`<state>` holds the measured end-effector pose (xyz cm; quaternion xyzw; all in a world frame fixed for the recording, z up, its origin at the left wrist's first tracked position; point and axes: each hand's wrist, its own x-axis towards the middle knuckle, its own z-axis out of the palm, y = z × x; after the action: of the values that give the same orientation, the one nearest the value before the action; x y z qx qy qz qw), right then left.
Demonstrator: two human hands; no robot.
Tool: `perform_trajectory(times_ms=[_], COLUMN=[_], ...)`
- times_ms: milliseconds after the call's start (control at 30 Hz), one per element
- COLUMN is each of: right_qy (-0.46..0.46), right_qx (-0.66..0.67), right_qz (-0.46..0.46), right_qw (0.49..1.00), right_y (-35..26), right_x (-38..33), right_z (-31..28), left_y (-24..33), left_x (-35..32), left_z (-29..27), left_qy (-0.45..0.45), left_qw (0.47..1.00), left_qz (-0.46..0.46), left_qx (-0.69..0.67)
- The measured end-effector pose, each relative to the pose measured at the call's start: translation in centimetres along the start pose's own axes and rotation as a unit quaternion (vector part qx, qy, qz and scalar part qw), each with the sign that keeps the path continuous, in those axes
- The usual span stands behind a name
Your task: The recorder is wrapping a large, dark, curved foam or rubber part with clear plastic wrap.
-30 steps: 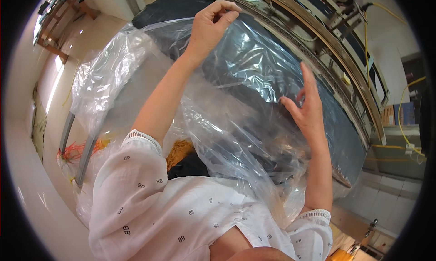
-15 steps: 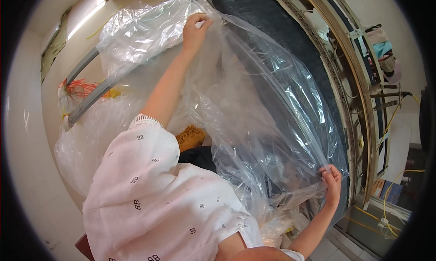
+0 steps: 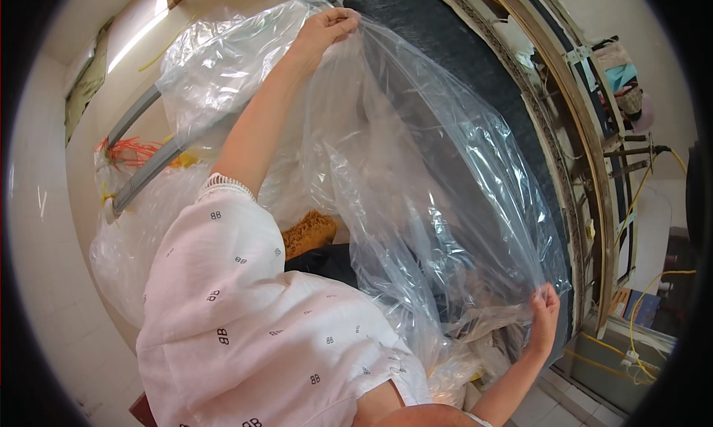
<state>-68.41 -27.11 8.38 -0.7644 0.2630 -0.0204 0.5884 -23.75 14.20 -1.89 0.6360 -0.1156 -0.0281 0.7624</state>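
Note:
A large sheet of clear plastic film [image 3: 416,167] is spread between my two hands, its folds hanging toward my lap. At the far end, my left hand [image 3: 330,30] pinches the film with fingers closed. My right hand [image 3: 546,304], near the right side, grips another part of the film's edge. Under the film's far side runs a dark padded surface [image 3: 445,44], partly seen through the plastic. More clear film lies on the left, draped over grey bars [image 3: 148,173].
A long machine frame with wooden rails [image 3: 587,130] stands along the right. Yellow cables [image 3: 639,323] hang near it. Brown shaggy material [image 3: 310,232] sits by my lap. Orange-red strings [image 3: 137,151] are tied near the grey bars. A blue box [image 3: 643,312] is at the far right.
My left hand has moved slightly farther away and to the right, still pinching the film. My right hand has come slightly nearer. The film between them has shifted.

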Motion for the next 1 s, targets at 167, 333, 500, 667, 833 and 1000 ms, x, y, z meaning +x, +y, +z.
perform_trajectory(times_ms=[167, 333, 500, 667, 833, 1000], right_qy=[-0.138, -0.158, 0.024, 0.455, 0.588, 0.575], right_qx=[0.013, 0.070, -0.146, -0.487, -0.575, -0.529], right_qz=[0.190, 0.246, 0.319, 0.204, 0.021, -0.062], right_qw=[0.972, 0.954, 0.936, 0.717, 0.568, 0.621], right_y=[2.1, 10.0, 15.9, 13.4, 8.8, 5.7], right_x=[-6.5, -12.9, -20.8, -24.1, -19.5, -12.0], right_z=[-0.5, 1.7, -2.3, -10.9, -21.3, -16.6], left_y=[0.4, -1.4, -5.7, -6.2, -5.0, -2.7], left_x=[3.6, 11.6, 21.0, 22.3, 22.8, 18.0], left_z=[2.8, 1.1, 1.8, 2.5, 1.9, 3.2], left_qy=[-0.035, 0.034, 0.018, 0.004, 0.020, 0.109], left_qw=[0.999, 0.948, 0.960, 0.942, 0.958, 0.859], left_qz=[-0.007, 0.132, 0.153, 0.142, 0.124, 0.169], left_qx=[-0.024, 0.288, 0.233, 0.305, 0.257, 0.470])
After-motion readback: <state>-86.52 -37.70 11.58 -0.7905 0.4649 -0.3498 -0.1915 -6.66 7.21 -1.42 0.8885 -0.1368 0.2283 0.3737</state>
